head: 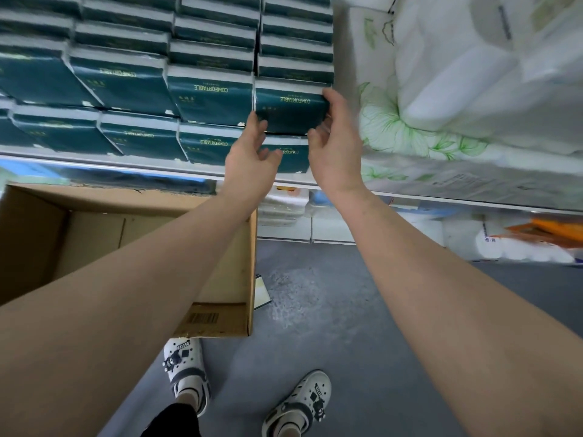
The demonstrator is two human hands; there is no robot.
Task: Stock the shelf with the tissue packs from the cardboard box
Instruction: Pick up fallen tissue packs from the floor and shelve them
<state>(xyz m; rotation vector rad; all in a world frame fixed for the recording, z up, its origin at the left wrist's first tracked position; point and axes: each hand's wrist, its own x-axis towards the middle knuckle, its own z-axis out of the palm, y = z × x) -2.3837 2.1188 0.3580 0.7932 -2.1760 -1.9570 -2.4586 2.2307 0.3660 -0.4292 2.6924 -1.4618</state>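
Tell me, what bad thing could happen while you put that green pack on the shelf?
1. The tissue pack tops the end pile, gripped at its side by the right hand, while the left hand seems only to touch a corner; it might slip and fall.
2. The stacked packs beside it are piled high, so a hard push might shift them.
3. The cardboard box sits right by the left shoe; a careless step could mean a trip.

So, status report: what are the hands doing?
Right hand grips dark green plastic-wrapped tissue pack on rightmost stack; left hand touches its corner. Brown cardboard box: no packs visible. Nothing blocking.
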